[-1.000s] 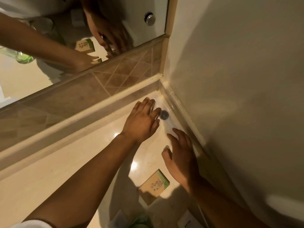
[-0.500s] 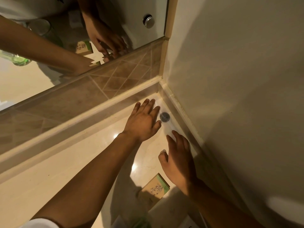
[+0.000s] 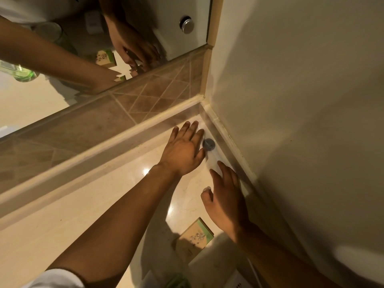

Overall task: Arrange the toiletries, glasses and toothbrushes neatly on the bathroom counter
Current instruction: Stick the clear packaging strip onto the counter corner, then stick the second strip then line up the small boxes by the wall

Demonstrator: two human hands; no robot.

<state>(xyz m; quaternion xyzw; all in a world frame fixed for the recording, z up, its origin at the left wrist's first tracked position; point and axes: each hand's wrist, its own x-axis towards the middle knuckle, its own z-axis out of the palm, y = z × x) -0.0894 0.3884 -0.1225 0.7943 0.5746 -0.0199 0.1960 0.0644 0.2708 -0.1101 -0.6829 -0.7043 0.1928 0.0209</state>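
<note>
A clear plastic-wrapped toiletry with a grey round disc (image 3: 208, 144) lies in the counter's back right corner, along the wall skirting. My left hand (image 3: 182, 150) lies flat on the counter just left of the disc, fingers stretched toward the corner, little finger touching the wrap. My right hand (image 3: 226, 200) hovers flat over the near end of the wrap, fingers extended, holding nothing. A small brown cardboard box with a green edge and a plant drawing (image 3: 195, 235) lies on the counter below my right hand.
The cream counter (image 3: 83, 215) meets a brown tiled backsplash (image 3: 116, 113) with a mirror (image 3: 41, 96) above it and a plain wall (image 3: 301, 121) on the right. A green-and-white packet (image 3: 176, 281) and a white card (image 3: 239, 284) show at the bottom edge.
Both hands stay in nearly the same places by the corner; my right hand has shifted slightly toward me. The view has tilted a little.
</note>
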